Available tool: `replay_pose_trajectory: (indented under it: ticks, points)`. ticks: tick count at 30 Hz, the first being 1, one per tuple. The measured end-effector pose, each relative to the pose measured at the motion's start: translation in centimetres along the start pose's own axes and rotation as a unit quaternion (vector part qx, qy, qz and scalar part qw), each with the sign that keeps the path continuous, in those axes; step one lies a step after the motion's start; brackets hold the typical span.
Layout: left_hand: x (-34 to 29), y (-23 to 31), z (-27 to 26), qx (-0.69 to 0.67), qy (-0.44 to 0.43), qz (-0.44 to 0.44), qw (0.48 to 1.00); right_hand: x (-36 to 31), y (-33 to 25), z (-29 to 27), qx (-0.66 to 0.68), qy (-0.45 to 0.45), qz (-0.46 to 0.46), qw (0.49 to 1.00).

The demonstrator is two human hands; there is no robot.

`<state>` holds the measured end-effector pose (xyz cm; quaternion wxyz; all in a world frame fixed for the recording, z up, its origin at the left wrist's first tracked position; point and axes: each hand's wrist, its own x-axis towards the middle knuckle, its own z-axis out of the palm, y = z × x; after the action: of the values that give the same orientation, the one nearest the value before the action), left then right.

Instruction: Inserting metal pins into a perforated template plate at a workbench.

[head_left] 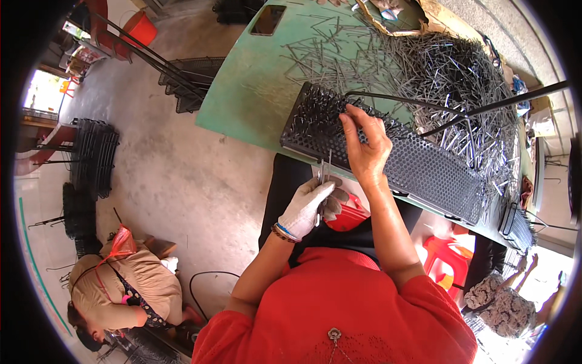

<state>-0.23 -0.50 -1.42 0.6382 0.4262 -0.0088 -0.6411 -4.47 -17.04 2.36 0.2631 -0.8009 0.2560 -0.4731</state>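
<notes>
A long black perforated metal rack (424,168) lies slantwise at the front edge of the green table (239,82). Short dark pins (318,112) crowd its left end, while the holes farther right show bare. My left hand (308,205), in a whitish glove, is closed around a few thin metal rods (324,173) just in front of the rack. Over the pins, my bare right hand (368,148) has thumb and forefinger together. What lies between those fingertips is too small to make out.
Loose thin metal rods (448,76) are heaped behind the rack. A black bent bar (515,97) crosses at the right. Stacked black racks (94,158) stand on the floor at left. One person (130,279) bends at lower left, another (503,303) is at lower right.
</notes>
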Motion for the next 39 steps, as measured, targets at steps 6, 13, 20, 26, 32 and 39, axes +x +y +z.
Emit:
replay_pose_trajectory:
  ticks: [6, 13, 20, 26, 32, 39]
  points:
    - [-0.3, 0.3, 0.0, -0.032, 0.003, -0.006, 0.999, -0.1, 0.0, 0.2, -0.018, -0.013, -0.023, 0.999]
    - [-0.4, 0.1, -0.1, -0.024, 0.034, -0.013, 0.999, -0.3, -0.1, 0.1, -0.027, 0.001, -0.061, 0.998]
    - [-0.6, 0.4, 0.5, 0.001, 0.027, -0.005, 1.000, -0.2, -0.2, 0.1, -0.041, -0.005, -0.076, 0.996]
    - [-0.8, 0.1, 0.2, 0.003, 0.003, 0.008, 1.000, -0.5, -0.1, 0.5, -0.035, -0.013, -0.095, 0.995]
    - [-0.8, 0.2, -0.1, 0.013, -0.013, 0.008, 1.000, -0.9, 0.0, 1.1, -0.114, -0.059, -0.132, 0.983]
    - [-0.8, -0.2, -0.2, -0.033, -0.012, 0.051, 0.998, -0.6, -1.1, -0.8, -0.035, -0.053, -0.065, 0.996]
